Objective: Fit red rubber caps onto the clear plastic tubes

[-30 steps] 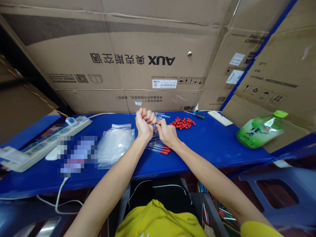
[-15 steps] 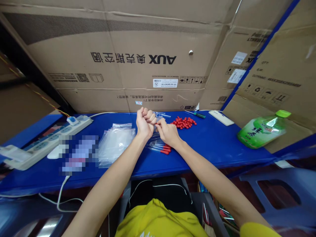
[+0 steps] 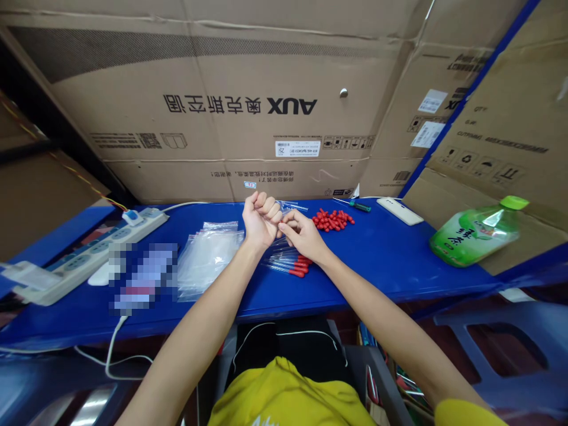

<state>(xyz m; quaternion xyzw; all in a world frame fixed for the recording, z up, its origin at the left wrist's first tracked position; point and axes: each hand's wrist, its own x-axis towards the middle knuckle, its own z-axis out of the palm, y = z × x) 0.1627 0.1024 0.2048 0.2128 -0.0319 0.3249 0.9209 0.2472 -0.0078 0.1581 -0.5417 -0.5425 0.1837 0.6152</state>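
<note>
My left hand [image 3: 261, 219] is curled into a fist and my right hand [image 3: 304, 234] meets it with thumb and fingertips pressed together, though I can't tell what either grips. Nearer me on the smooth blue tabletop [image 3: 364, 266] lie slim clear tubes with red bulb ends [image 3: 290, 264], and a heap of loose small red bulbs [image 3: 332, 221] sits beyond my right hand. I'd expect the tubes to be light, stiff, slippery and perhaps brittle, best held mid-shaft, and the bulbs soft, best pinched by their sides.
</note>
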